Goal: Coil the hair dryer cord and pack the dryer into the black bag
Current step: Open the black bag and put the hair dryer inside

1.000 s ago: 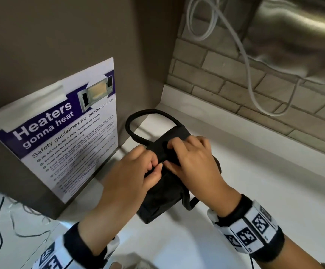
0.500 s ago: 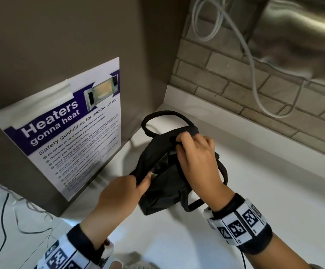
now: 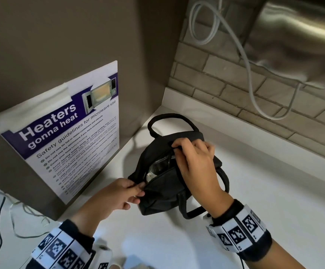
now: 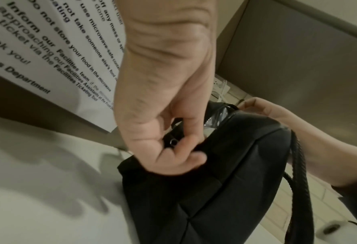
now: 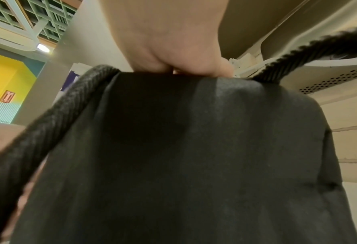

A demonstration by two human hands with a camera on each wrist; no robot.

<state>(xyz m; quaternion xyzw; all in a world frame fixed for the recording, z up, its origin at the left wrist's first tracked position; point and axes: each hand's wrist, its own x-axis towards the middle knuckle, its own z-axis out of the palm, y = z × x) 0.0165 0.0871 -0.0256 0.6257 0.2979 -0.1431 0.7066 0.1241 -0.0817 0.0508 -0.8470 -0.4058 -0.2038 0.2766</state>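
A small black bag point(image 3: 165, 191) with two loop handles stands on the white counter point(image 3: 264, 200), its top zip parted. Through the gap shows a glossy dark part of the dryer point(image 3: 158, 166); the cord is hidden. My left hand point(image 3: 138, 188) pinches the zip end at the bag's near-left corner point(image 4: 174, 142). My right hand point(image 3: 179, 149) grips the far end of the opening from above point(image 5: 173, 69). In the right wrist view the bag's fabric point(image 5: 194, 156) fills the frame.
A grey cabinet side with a microwave safety poster point(image 3: 68, 136) stands left of the bag. Behind is a brick wall with a looped white cable point(image 3: 249, 74) under a steel dispenser point(image 3: 297, 41). Thin cables point(image 3: 0, 220) lie at the lower left.
My hands have drawn apart along the zip, left toward me, right to the far end. The closed top has opened and the dryer shows inside.
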